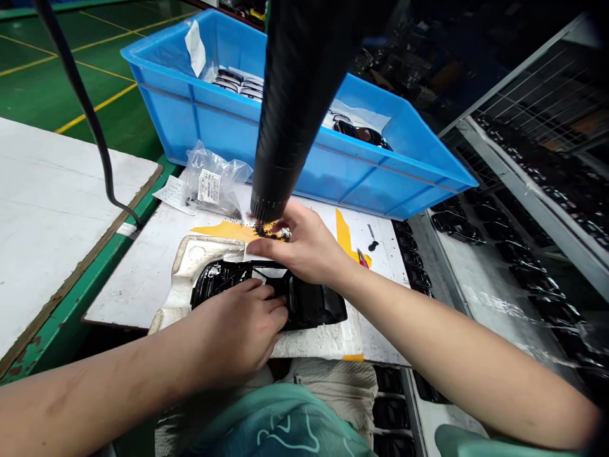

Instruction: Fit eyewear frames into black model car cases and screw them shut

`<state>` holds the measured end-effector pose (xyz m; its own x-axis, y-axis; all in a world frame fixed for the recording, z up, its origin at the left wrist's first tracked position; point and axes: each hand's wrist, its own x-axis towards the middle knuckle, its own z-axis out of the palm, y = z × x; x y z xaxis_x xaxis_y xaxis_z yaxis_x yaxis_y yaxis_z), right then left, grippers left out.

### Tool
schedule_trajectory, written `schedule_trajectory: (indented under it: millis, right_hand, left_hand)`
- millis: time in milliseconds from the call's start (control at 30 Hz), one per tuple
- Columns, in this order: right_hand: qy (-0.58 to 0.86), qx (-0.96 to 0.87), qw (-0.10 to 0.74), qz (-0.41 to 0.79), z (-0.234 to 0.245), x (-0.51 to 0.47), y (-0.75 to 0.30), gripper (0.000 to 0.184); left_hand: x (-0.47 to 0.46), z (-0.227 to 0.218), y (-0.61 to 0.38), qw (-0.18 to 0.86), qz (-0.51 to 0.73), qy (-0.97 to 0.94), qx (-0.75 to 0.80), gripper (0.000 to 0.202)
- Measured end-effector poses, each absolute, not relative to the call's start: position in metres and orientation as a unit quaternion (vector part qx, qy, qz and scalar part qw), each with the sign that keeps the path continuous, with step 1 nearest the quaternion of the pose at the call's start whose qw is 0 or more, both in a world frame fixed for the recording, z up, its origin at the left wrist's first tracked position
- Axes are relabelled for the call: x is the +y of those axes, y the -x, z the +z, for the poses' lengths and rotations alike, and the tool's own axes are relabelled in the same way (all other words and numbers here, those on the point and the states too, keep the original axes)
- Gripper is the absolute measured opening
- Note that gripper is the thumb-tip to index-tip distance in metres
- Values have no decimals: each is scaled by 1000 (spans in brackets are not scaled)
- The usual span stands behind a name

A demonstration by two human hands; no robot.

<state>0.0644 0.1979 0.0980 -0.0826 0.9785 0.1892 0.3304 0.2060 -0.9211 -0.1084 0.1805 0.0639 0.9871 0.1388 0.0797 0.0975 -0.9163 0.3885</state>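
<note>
A glossy black plastic part (309, 304) lies in a white moulded cradle (200, 257) on the white work board. My left hand (238, 330) rests on the near side of the part, fingers curled and pressing on it. My right hand (304, 244) reaches over the far edge, fingers bent down onto the part's top edge beside a pale strip. A big black cone-shaped nozzle (290, 127) hangs just above my right hand, its mouth over a heap of small black bits (271, 232).
A blue crate (200, 114) with bagged black parts stands behind the board. A clear plastic bag (212, 181) with a label lies left of the nozzle. A black cable (90, 120) crosses the left. Rows of black parts (451, 222) fill the conveyor at right.
</note>
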Motion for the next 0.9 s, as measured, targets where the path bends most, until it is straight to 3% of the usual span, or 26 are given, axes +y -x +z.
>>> schedule_trajectory:
  millis: [67, 133, 167, 300, 433, 567, 767, 900]
  right_hand:
    - [484, -670, 487, 284, 122, 203, -60, 77]
    - [465, -668, 541, 213, 152, 210, -54, 84]
    - [458, -668, 560, 175, 166, 213, -51, 81]
    - [498, -636, 574, 138, 197, 214, -46, 23]
    - [517, -528, 646, 191, 193, 193, -56, 43]
    - [499, -485, 693, 188, 176, 165, -68, 47]
    - [497, -380, 694, 356, 141, 139, -61, 48]
    - [476, -403, 696, 357, 125, 132, -57, 50]
  left_hand:
    - [180, 63, 109, 199, 30, -977, 71, 28]
    - [180, 62, 109, 197, 13, -978, 73, 32]
    - [180, 62, 109, 194, 8, -978, 71, 32]
    - [181, 63, 108, 180, 8, -982, 59, 30]
    - [182, 63, 108, 187, 12, -981, 55, 26]
    - [182, 63, 108, 199, 19, -978, 62, 24]
    - [182, 64, 108, 203, 17, -977, 66, 21]
    - [182, 64, 108, 217, 11, -974, 67, 20]
